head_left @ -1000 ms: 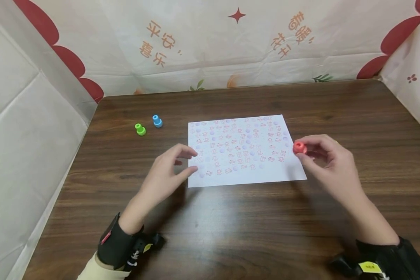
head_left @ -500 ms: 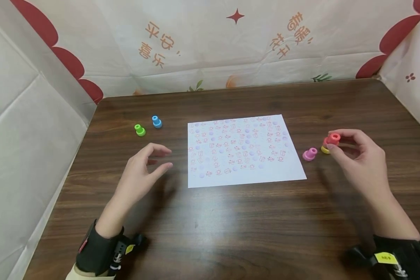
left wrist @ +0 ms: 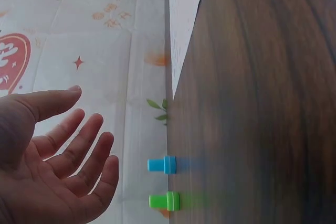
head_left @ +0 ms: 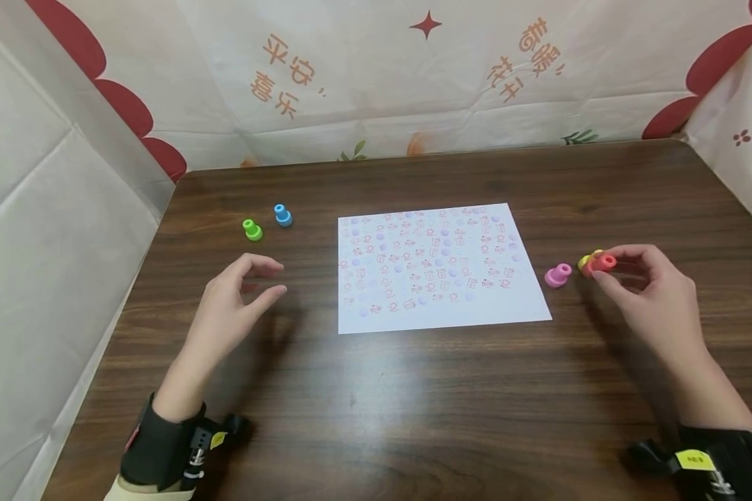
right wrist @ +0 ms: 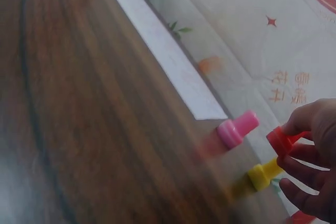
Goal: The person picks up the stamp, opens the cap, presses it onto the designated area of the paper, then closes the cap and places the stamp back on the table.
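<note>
Between thumb and fingertips, my right hand (head_left: 661, 309) pinches a small red stamp (head_left: 601, 263), tilted on its side. In the right wrist view the red stamp (right wrist: 280, 141) is held above the table, near a yellow stamp (right wrist: 260, 177) that stands upright. A pink stamp (head_left: 558, 275) stands to the left of these, by the paper's right edge. My left hand (head_left: 225, 303) hovers over the table left of the paper, fingers loosely bent and holding nothing. Beyond it stand a green stamp (head_left: 253, 230) and a blue stamp (head_left: 283, 216).
A white sheet of paper (head_left: 439, 319) covered in rows of red and purple stamped prints lies mid-table. The brown wooden table (head_left: 363, 417) meets a patterned white cloth (head_left: 376, 76) at the back and sides.
The right hand has moved right, off the paper's edge, carrying the red stamp to beside the yellow one and tipping it over. The left hand has drawn back leftward from the paper.
</note>
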The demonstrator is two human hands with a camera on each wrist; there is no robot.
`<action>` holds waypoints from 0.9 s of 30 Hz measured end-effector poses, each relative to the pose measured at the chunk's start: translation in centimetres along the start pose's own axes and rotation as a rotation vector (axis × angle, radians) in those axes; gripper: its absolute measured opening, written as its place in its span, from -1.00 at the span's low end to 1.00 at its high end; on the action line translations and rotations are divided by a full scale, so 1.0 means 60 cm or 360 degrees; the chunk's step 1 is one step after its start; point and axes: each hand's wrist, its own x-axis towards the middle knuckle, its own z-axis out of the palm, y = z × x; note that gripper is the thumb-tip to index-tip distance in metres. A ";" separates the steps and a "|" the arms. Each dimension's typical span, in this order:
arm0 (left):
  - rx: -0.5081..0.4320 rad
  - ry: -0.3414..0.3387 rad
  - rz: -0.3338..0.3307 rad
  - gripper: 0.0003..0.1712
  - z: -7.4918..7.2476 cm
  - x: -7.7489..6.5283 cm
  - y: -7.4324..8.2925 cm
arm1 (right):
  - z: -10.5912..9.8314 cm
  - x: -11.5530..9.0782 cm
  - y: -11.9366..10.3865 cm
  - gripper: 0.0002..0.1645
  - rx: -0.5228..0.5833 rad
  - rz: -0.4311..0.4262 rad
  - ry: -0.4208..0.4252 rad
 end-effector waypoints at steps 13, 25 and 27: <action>0.0023 0.0043 -0.0051 -0.67 -0.026 0.010 -0.020 | -0.001 0.000 0.022 -0.46 -0.0175 0.0008 -0.0169; 0.0188 0.0009 -0.0133 -0.60 -0.045 0.051 -0.031 | 0.006 0.002 0.028 -0.48 -0.0263 -0.0025 -0.0258; 0.0262 -0.0008 -0.0140 -0.58 -0.048 0.062 -0.035 | 0.006 0.002 0.030 -0.47 -0.0271 -0.0032 -0.0266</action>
